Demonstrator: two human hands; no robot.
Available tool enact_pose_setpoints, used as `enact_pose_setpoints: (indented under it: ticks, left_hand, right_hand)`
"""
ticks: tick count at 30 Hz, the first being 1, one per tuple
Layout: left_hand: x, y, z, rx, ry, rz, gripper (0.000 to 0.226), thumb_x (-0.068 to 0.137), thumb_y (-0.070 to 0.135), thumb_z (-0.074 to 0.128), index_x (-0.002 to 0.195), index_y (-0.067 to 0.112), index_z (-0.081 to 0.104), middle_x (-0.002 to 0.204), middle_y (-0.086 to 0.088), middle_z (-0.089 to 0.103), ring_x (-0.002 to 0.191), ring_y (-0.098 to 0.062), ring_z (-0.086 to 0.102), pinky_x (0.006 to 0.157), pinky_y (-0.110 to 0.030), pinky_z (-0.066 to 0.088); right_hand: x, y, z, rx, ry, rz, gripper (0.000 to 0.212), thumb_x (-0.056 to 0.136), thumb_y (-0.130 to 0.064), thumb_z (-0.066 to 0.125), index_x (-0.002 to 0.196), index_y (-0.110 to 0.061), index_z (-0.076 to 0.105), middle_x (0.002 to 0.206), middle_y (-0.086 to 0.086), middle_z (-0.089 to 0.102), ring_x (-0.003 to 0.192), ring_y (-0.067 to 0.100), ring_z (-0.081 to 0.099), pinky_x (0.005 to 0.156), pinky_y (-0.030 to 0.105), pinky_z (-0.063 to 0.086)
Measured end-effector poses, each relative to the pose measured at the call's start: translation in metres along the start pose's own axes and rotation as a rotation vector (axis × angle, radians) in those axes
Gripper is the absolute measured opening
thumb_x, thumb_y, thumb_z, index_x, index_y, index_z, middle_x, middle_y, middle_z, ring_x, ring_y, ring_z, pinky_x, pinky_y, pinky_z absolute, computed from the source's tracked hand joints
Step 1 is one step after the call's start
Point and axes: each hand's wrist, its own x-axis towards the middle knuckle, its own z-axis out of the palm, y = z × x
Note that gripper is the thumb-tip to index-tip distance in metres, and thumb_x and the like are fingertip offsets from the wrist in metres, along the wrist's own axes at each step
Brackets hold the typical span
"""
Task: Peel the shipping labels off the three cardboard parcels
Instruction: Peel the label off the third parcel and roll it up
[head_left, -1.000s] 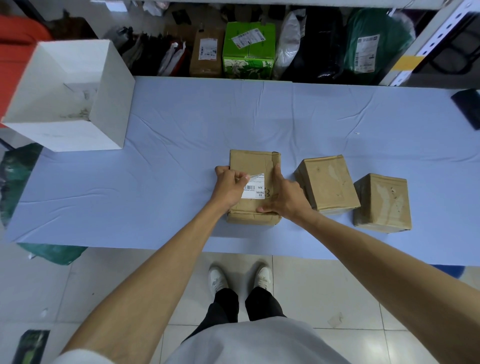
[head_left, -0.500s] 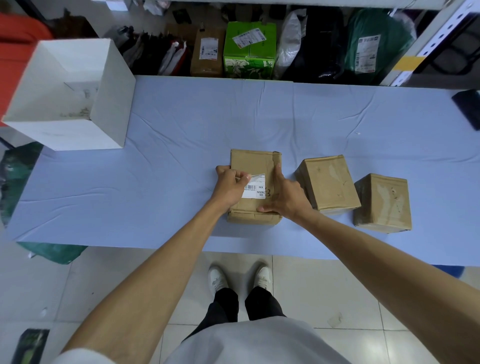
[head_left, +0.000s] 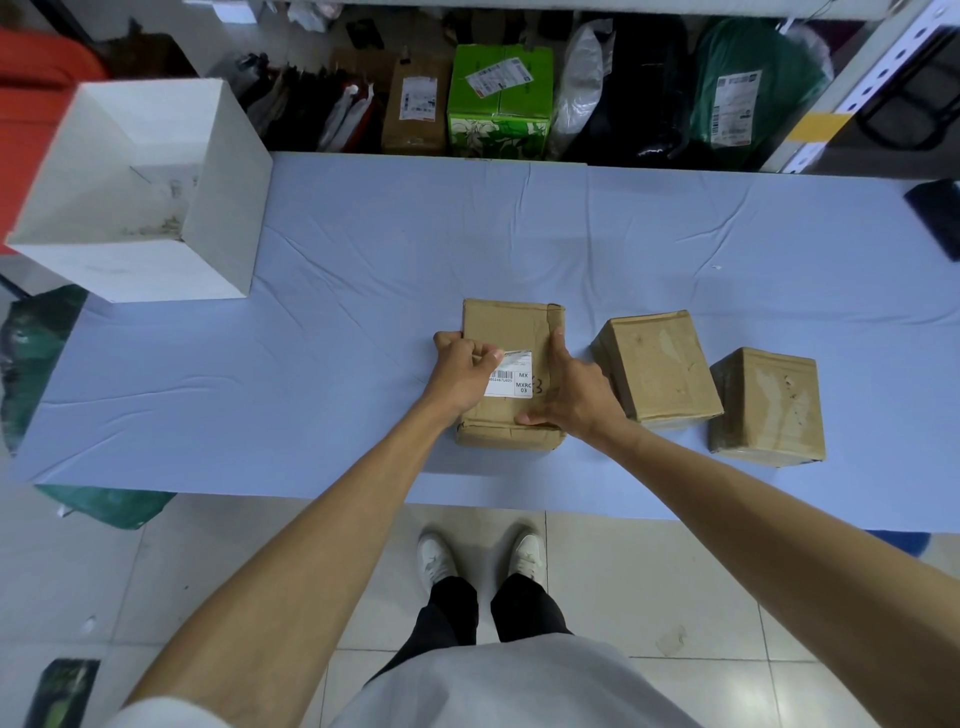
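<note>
Before you, a pale blue cloth (head_left: 363, 249) covers the table. At its far left corner stands an open white box (head_left: 228, 218), tipped so you see inside. A dark flat object (head_left: 937, 213) lies at the right edge. Beyond the far edge, a brown carton (head_left: 415, 104) stands just left of a green carton (head_left: 498, 98), then a white plastic bag (head_left: 579, 83) and, further right, a dark green bag (head_left: 748, 88). The floor (head_left: 156, 571) near you is pale tile.
</note>
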Motion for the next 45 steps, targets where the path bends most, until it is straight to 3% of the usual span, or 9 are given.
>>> enact_pose_setpoints:
  ticks: [7,11,19,26,29,33,37,45]
  left_hand:
    - [-0.0016,0.0024,-0.0002,-0.007,-0.004,-0.011,0.017,0.096,0.021,0.055,0.100,0.005,0.061,0.117,-0.002,0.028,0.094,-0.010,0.049,0.080,-0.004,0.034]
    - [-0.0013,0.0026,-0.0002,-0.013,-0.017,-0.020,0.011,0.096,0.022,0.054,0.096,0.011,0.058,0.123,-0.004,0.030,0.097,-0.009,0.049,0.086,-0.007,0.034]
    - [-0.0012,0.0037,-0.0026,0.035,-0.064,-0.033,0.025,0.097,0.022,0.052,0.107,0.001,0.061,0.133,-0.011,0.030,0.108,-0.013,0.049,0.085,-0.005,0.031]
    - [-0.0026,0.0057,-0.0065,0.044,-0.088,-0.035,0.024,0.097,0.022,0.051,0.107,0.003,0.062,0.135,-0.012,0.030,0.114,-0.014,0.049,0.097,-0.013,0.033]
    - [-0.0024,0.0063,-0.0083,0.052,-0.098,-0.028,0.026,0.097,0.022,0.052,0.108,0.000,0.062,0.135,-0.014,0.031,0.114,-0.018,0.052,0.106,-0.025,0.038]
    - [-0.0032,0.0086,-0.0068,0.029,-0.096,-0.022,0.028,0.097,0.019,0.052,0.109,-0.003,0.062,0.135,-0.017,0.033,0.113,-0.022,0.055,0.107,-0.031,0.040]
    - [-0.0052,0.0095,-0.0060,0.025,-0.090,-0.015,0.021,0.096,0.021,0.053,0.105,0.003,0.061,0.134,-0.012,0.031,0.108,-0.016,0.054,0.103,-0.023,0.039]
    - [-0.0061,0.0063,-0.0051,0.017,-0.047,-0.008,0.009,0.096,0.021,0.054,0.097,0.013,0.057,0.135,-0.013,0.033,0.113,-0.020,0.051,0.097,-0.024,0.041]
  right_hand:
    - [-0.0001,0.0005,0.0001,-0.003,0.012,0.002,0.134,0.060,-0.033,0.090,0.154,-0.016,-0.003,0.121,0.012,0.062,0.110,0.030,0.058,0.080,0.029,0.048]
    - [-0.0005,-0.0003,-0.0007,-0.012,0.013,-0.002,0.132,0.060,-0.033,0.090,0.154,-0.016,-0.002,0.122,0.012,0.062,0.110,0.031,0.058,0.085,0.034,0.050]
    - [-0.0026,-0.0031,-0.0023,0.006,0.012,0.000,0.131,0.060,-0.031,0.090,0.154,-0.015,0.000,0.122,0.013,0.062,0.110,0.031,0.058,0.090,0.041,0.051]
    - [-0.0026,-0.0038,-0.0030,0.004,0.011,-0.002,0.130,0.060,-0.031,0.090,0.153,-0.016,0.000,0.120,0.014,0.062,0.108,0.031,0.059,0.088,0.040,0.052]
    - [-0.0022,-0.0029,-0.0025,0.004,0.015,0.003,0.130,0.060,-0.031,0.090,0.153,-0.016,0.000,0.119,0.013,0.063,0.106,0.031,0.060,0.085,0.035,0.052]
    - [-0.0012,-0.0014,-0.0017,-0.003,0.028,0.001,0.132,0.060,-0.031,0.089,0.154,-0.017,-0.003,0.115,0.013,0.064,0.104,0.032,0.060,0.080,0.032,0.050]
    - [-0.0015,-0.0001,-0.0019,0.007,0.033,0.007,0.132,0.060,-0.031,0.089,0.154,-0.018,-0.003,0.113,0.013,0.064,0.101,0.031,0.060,0.077,0.032,0.051]
    - [-0.0013,-0.0006,0.0004,0.007,0.034,0.004,0.129,0.059,-0.032,0.090,0.153,-0.019,0.002,0.114,0.011,0.065,0.100,0.030,0.061,0.072,0.029,0.048]
